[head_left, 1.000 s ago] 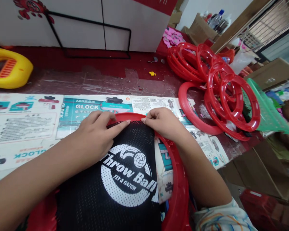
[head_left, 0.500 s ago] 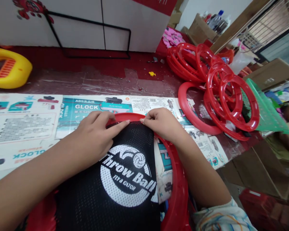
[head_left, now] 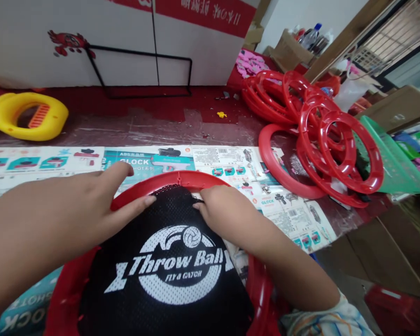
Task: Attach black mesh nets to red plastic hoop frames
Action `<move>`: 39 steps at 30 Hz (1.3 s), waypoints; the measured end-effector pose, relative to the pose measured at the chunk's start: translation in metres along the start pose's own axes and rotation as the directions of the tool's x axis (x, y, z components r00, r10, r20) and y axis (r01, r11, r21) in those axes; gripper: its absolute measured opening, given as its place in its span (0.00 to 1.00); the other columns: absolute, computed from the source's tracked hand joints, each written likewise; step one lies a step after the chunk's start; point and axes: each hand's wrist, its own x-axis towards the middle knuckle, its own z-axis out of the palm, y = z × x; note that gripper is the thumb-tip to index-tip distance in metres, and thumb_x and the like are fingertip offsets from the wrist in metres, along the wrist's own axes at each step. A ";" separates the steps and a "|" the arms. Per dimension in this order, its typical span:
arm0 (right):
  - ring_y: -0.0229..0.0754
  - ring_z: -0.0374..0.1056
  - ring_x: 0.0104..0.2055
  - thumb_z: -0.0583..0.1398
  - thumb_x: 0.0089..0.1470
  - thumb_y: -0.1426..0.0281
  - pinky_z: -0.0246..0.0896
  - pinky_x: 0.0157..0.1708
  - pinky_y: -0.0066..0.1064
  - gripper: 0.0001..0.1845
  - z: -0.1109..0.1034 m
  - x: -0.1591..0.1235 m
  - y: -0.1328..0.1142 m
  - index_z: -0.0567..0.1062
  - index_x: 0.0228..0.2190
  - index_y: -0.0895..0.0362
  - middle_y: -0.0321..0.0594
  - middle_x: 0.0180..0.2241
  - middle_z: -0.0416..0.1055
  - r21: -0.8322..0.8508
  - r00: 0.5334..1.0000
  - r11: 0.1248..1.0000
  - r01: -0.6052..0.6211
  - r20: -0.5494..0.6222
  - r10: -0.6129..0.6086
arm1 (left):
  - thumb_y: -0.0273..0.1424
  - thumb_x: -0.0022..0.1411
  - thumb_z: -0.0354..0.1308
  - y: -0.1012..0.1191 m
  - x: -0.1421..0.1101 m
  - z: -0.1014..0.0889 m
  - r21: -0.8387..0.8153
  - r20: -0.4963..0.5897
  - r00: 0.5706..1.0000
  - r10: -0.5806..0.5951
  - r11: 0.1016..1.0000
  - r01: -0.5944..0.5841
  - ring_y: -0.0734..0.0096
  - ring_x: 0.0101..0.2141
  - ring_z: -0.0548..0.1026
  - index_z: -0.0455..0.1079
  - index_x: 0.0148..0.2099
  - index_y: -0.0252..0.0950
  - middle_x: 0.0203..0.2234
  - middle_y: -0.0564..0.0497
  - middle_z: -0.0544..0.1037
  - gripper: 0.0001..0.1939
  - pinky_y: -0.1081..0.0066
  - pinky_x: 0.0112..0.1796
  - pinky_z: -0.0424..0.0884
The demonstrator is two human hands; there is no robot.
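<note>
A red plastic ring [head_left: 179, 178] lies in front of me, with a black mesh cloth [head_left: 143, 233] across its middle, printed "Throw Ball". The cloth's top edge is hooked along the upper rim. My left hand [head_left: 80, 200] straddles the rim at upper left. Its thumb presses on the mesh edge and its index finger is outside the rim; the other fingers are hidden. At upper right, my right hand [head_left: 227, 214] is closed, thumb and bent fingers pinching the mesh edge beside the rim. The cloth's right side still shows a gap to the ring.
Several red rings [head_left: 350, 151] are heaped at right beside a green basket [head_left: 399, 163]. A yellow toy [head_left: 51, 126] lies at left. A large white carton [head_left: 126, 42] and a black wire frame [head_left: 143, 53] stand behind. Printed card sheets [head_left: 227, 161] cover the work surface.
My left hand has slid left and down along the rim, away from my right hand. The right hand has shifted slightly left and down. The mesh now spreads wider across the ring.
</note>
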 end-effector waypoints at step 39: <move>0.40 0.59 0.31 0.53 0.59 0.76 0.51 0.32 0.29 0.17 0.003 0.025 0.024 0.81 0.40 0.57 0.40 0.26 0.65 -0.054 0.911 0.951 0.303 -0.278 -0.306 | 0.38 0.62 0.49 0.038 0.053 0.027 -0.510 -0.218 0.952 0.216 0.806 -0.300 0.66 0.34 0.71 0.67 0.30 0.37 0.31 0.50 0.75 0.13 0.67 0.36 0.64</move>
